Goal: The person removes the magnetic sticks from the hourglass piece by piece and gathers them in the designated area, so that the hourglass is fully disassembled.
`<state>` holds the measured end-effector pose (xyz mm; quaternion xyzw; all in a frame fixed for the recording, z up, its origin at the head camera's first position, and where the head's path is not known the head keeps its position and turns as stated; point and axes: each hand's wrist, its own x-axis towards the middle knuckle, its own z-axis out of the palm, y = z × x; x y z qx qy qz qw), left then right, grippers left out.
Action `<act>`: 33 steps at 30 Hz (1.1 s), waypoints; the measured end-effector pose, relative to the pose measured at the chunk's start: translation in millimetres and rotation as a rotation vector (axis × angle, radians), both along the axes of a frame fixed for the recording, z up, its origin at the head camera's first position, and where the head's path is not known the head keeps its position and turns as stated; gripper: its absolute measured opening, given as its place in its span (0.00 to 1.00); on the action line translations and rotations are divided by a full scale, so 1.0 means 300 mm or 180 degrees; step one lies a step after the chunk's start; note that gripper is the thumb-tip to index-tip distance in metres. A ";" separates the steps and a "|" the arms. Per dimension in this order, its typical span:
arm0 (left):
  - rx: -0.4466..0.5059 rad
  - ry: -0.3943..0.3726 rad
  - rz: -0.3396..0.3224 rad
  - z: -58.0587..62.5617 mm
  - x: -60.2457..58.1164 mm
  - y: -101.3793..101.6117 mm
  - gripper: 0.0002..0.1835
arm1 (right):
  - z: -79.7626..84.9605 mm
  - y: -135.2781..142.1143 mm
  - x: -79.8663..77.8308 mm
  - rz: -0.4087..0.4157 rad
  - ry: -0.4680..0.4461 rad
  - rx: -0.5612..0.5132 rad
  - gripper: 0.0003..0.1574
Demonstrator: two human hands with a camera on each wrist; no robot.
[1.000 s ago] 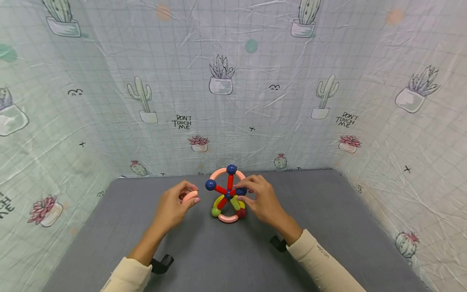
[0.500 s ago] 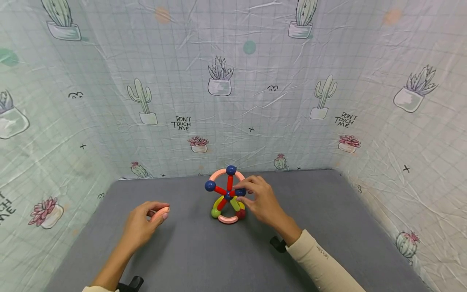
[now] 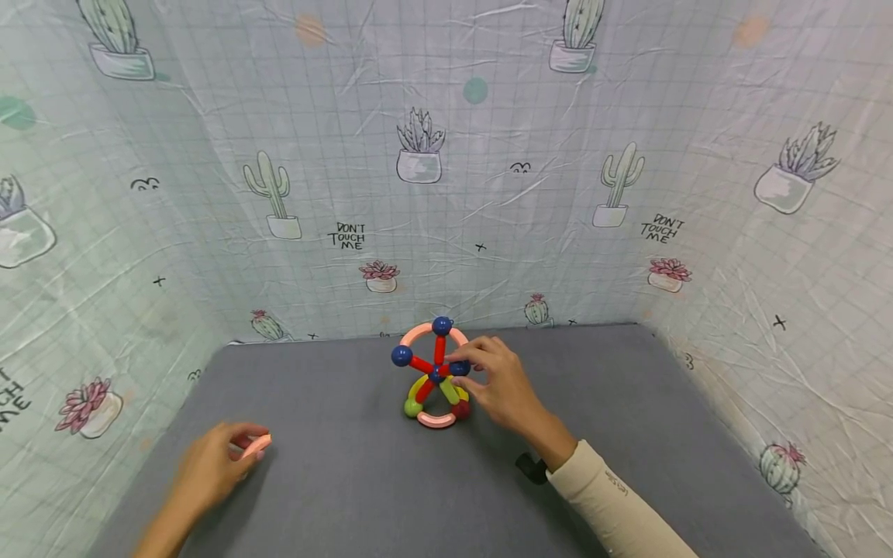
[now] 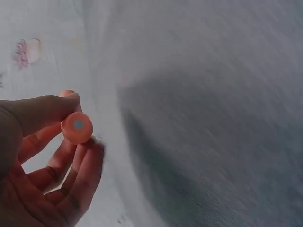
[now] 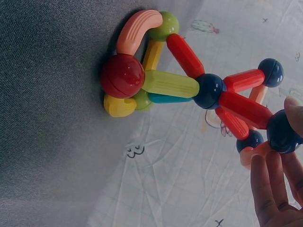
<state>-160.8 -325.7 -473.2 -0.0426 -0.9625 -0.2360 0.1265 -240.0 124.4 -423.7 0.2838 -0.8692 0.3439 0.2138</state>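
near the left tabletop edge [image 3: 190,411]: left hand [image 3: 212,465] is pinching pink rod [image 3: 257,446]
toward far edge: right hand [image 3: 498,384] is gripping blue ball [image 3: 460,368] of stick model [image 3: 436,374]
between: grey tabletop [image 3: 356,488] is spreading

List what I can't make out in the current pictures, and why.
Left wrist view: the held pink piece's full shape; it is seen nearly end-on and partly covered by the left hand.
Left wrist view: details of the printed plant, blurred.
Right wrist view: much of the right hand, cut off by the frame edge.
Head view: part of the blue ball, behind the right hand.
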 end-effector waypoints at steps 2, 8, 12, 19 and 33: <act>-0.0080 -0.0191 0.0048 -0.005 -0.001 -0.023 0.15 | -0.001 0.002 -0.001 0.0013 0.0003 -0.0015 0.23; -0.0207 -0.0639 0.0167 -0.027 0.004 -0.058 0.12 | -0.001 0.001 -0.002 0.0022 -0.0009 -0.0018 0.23; -0.0275 -0.0754 0.0186 -0.039 0.001 -0.067 0.10 | 0.002 0.002 -0.001 0.0009 -0.0036 -0.0017 0.23; -0.0232 -0.0894 0.0219 -0.056 -0.008 -0.077 0.11 | 0.005 0.008 -0.004 0.0061 -0.0107 -0.0049 0.24; -0.0303 0.0667 0.0096 -0.011 -0.013 0.086 0.20 | 0.002 0.018 -0.015 0.0209 -0.0164 -0.0179 0.28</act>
